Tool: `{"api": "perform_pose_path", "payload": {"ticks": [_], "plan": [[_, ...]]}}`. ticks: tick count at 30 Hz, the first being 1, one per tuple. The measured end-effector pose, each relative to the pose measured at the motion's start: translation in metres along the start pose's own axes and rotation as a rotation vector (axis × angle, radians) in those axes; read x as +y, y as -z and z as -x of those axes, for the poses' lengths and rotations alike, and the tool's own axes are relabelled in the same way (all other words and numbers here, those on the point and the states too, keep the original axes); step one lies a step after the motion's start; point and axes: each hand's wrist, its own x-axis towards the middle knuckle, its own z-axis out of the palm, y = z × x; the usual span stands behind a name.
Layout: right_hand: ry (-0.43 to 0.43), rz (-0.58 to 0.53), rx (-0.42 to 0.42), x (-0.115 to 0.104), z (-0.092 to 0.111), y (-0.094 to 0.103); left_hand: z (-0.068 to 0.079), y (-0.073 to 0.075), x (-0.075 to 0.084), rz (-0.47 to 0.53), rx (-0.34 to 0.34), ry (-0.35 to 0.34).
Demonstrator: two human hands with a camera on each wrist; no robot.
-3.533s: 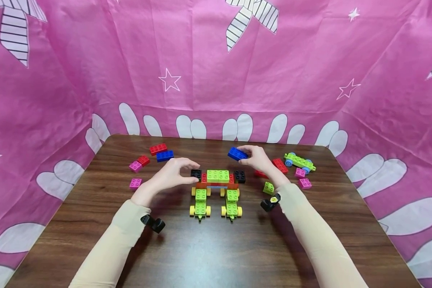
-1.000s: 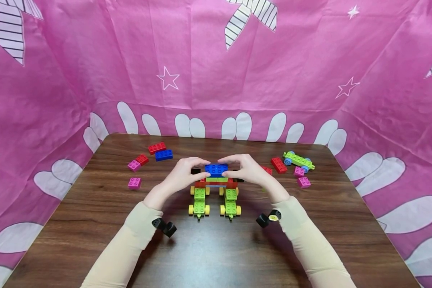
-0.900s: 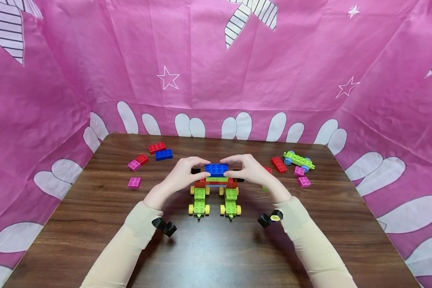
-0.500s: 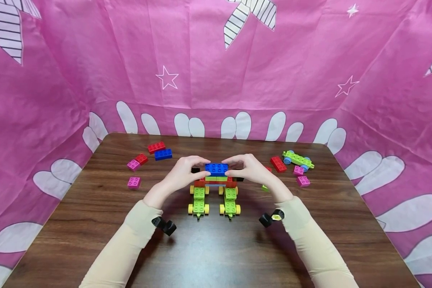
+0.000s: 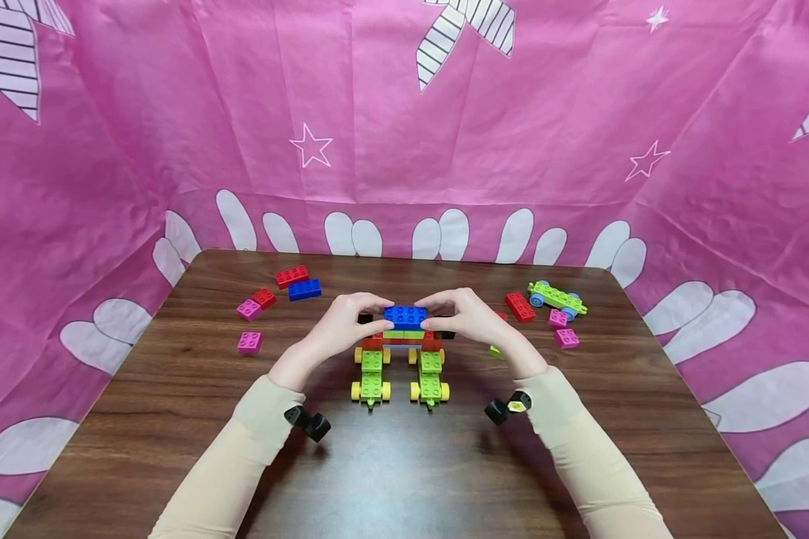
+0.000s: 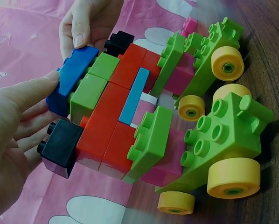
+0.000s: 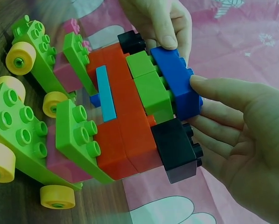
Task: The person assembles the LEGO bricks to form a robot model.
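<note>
Okay, I had left grip (image 5: 344,322) and right grip (image 5: 468,318) pinching opposite ends of the blue brick (image 5: 405,317), atop the lime bricks (image 7: 151,91), not seated flush. Red bricks (image 7: 130,144) ran beneath; wheeled lime bases (image 5: 371,385) stood on the counter (image 5: 404,479).

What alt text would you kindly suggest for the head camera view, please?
A person's left hand and right hand grip a blue brick at the top of a yellow-wheeled brick model on a brown table. Loose bricks lie to either side; a pink backdrop hangs behind.
</note>
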Motion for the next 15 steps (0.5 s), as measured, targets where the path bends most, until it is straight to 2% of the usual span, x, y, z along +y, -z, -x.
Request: {"api": "perform_pose_path", "payload": {"ticks": [6,15], "plan": [[0.005,-0.007,-0.005,-0.001,-0.0001,-0.0007,-0.001,-0.0003,0.0002,0.026,-0.005,0.038],[0.064,0.024,-0.007,-0.0027,-0.0009,-0.0014,-0.002,-0.0006,-0.0021,0.033,-0.003,0.028]]}}
